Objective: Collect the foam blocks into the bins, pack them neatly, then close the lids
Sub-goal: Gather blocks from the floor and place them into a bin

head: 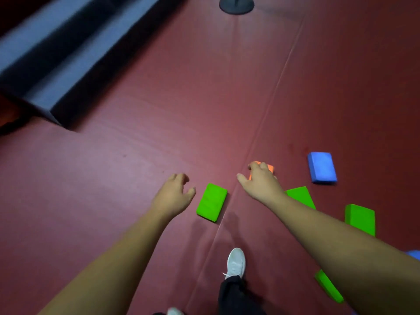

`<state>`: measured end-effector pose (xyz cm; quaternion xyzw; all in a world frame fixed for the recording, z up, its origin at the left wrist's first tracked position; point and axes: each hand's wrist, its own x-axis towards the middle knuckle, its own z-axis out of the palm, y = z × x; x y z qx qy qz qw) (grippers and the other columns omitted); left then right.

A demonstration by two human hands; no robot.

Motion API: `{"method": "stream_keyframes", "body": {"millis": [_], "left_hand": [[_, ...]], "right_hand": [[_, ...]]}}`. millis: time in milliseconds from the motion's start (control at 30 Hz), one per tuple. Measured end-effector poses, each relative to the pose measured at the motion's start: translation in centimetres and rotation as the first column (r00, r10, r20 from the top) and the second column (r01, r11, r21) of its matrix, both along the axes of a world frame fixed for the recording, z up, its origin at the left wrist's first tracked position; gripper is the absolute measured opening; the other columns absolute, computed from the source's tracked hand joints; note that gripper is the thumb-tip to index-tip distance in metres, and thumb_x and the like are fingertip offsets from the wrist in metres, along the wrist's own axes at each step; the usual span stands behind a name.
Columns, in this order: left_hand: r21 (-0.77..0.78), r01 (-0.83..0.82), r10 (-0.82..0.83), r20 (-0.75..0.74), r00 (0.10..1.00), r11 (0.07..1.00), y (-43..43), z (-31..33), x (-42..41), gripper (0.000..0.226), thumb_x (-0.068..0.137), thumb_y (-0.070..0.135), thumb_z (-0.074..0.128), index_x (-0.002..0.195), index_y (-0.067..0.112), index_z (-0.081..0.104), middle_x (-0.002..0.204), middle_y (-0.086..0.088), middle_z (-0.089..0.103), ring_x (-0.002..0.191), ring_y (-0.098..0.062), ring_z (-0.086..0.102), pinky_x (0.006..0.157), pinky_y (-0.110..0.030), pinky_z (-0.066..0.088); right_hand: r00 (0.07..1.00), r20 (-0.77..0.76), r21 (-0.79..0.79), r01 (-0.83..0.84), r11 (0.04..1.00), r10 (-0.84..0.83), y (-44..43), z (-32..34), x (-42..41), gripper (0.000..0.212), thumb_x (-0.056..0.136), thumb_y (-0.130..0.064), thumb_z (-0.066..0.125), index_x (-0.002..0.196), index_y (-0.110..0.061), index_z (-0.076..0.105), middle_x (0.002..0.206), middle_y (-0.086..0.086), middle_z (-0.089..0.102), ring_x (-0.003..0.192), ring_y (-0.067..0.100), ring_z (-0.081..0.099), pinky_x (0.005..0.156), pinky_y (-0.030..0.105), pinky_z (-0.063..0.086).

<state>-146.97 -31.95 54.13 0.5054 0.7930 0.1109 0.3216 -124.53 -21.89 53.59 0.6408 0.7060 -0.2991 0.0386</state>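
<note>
Foam blocks lie scattered on the dark red floor. My right hand [261, 181] reaches onto an orange block [270, 168], fingers curled over its top and thumb spread to the left; most of that block is hidden. My left hand [175, 193] hovers with loosely curled fingers, holding nothing, just left of a green block [211, 202]. More green blocks lie by my right forearm [301, 196], at the right [360, 219] and low right [328, 286]. A blue block [322, 167] lies further right. No bin is in view.
A dark blue-grey padded bench [56, 64] runs along the upper left. A round black stand base [236, 5] sits at the top. My white shoe [236, 262] is planted on a floor seam below the blocks. Another bit of blue [413, 254] shows at the right edge.
</note>
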Motion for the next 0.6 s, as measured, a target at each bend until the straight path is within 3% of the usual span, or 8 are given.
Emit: {"method": "stream_keyframes", "body": {"millis": [200,333,467,600], "left_hand": [[-0.123,0.038,-0.025,0.105,0.994,0.992,7.8,-14.0,-1.0,0.026,0.092,0.024,0.061,0.113,0.008,0.060,0.110,-0.005,0.057,0.102,-0.023,0.057,0.089,-0.033,0.046],[-0.213,0.131,-0.103,0.141,0.985,0.968,11.9,-27.6,-2.0,0.023,0.091,0.022,0.062,0.109,0.007,0.060,0.107,-0.007,0.058,0.099,-0.026,0.058,0.085,-0.033,0.044],[-0.287,0.246,-0.213,0.140,0.967,0.926,16.3,-42.4,-1.5,0.028,0.091,0.023,0.061,0.112,0.004,0.059,0.112,-0.014,0.059,0.103,-0.033,0.057,0.086,-0.037,0.042],[-0.394,0.231,-0.178,0.167,0.970,0.889,19.2,-56.8,0.0,0.039,0.092,0.023,0.061,0.121,-0.002,0.055,0.124,-0.022,0.057,0.116,-0.036,0.054,0.093,-0.036,0.039]], "right_hand": [[0.999,0.016,-0.125,0.048,0.991,-0.046,8.3,-14.6,-3.9,0.052,0.094,-0.049,0.051,0.129,-0.010,0.051,0.129,0.016,0.050,0.122,0.037,0.051,0.101,0.046,0.042],[0.976,0.037,-0.181,0.218,0.959,-0.215,9.5,-28.1,-4.7,0.052,0.092,-0.049,0.054,0.123,-0.008,0.055,0.124,0.017,0.052,0.117,0.038,0.055,0.098,0.044,0.047],[0.919,0.054,-0.295,0.389,0.873,-0.391,8.3,-41.8,-4.3,0.050,0.093,-0.044,0.055,0.125,-0.006,0.055,0.126,0.016,0.053,0.117,0.036,0.054,0.096,0.040,0.047],[0.837,0.037,-0.392,0.515,0.762,-0.546,6.2,-54.9,-3.9,0.042,0.093,-0.039,0.057,0.119,-0.005,0.057,0.121,0.016,0.059,0.112,0.033,0.058,0.092,0.035,0.046]]}}
